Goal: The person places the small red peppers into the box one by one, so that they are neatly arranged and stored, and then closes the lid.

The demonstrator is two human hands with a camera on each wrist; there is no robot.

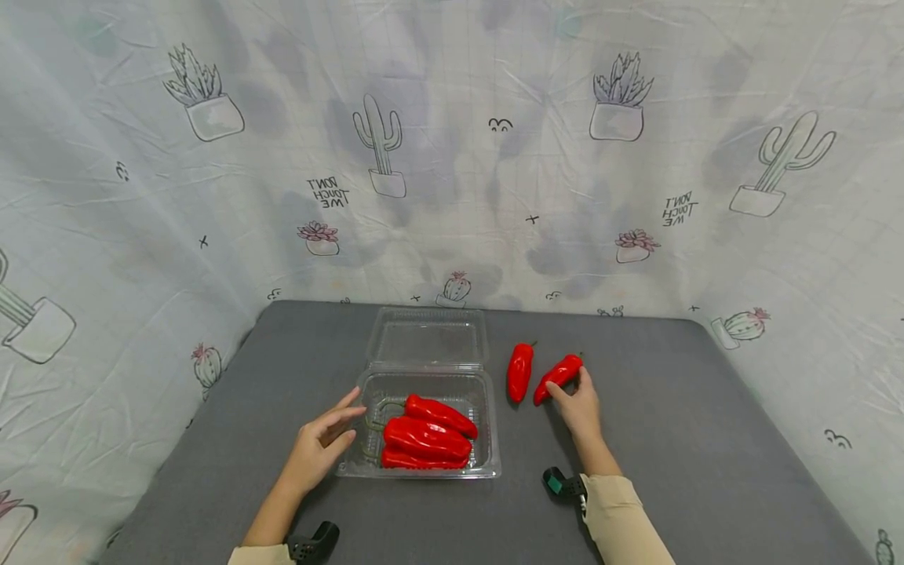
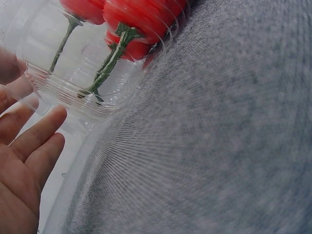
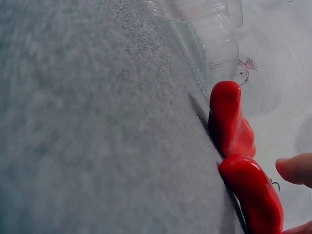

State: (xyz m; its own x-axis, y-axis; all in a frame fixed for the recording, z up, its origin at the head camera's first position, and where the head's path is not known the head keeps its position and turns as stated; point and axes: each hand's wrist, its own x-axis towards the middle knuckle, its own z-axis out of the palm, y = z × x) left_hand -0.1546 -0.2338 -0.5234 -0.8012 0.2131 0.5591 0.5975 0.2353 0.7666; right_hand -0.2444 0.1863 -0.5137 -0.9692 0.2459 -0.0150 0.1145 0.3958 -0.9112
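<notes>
A clear plastic clamshell box (image 1: pixel 490 424) lies with its lid (image 1: pixel 427 337) folded back. Three red peppers (image 1: pixel 427 439) lie side by side in its base, their green stems (image 2: pixel 109 66) pointing left. At the box's left rim is my left hand (image 1: pixel 321 443), fingers loosely spread and holding nothing. To the right of the box, two more red peppers lie on the table: an upright-lying one (image 1: pixel 519 373) and a slanted one (image 1: pixel 558 379). My right hand (image 1: pixel 581 408) reaches over the slanted pepper, thumb and fingers apart; the right wrist view shows a gap between a fingertip (image 3: pixel 290 169) and its skin.
Grey cloth covers the table (image 1: pixel 671 408). A pale curtain (image 1: pixel 452 157) printed with potted cacti rises behind and at both sides. Each wrist wears a black strapped device; the right one (image 1: pixel 563 484) has a green patch.
</notes>
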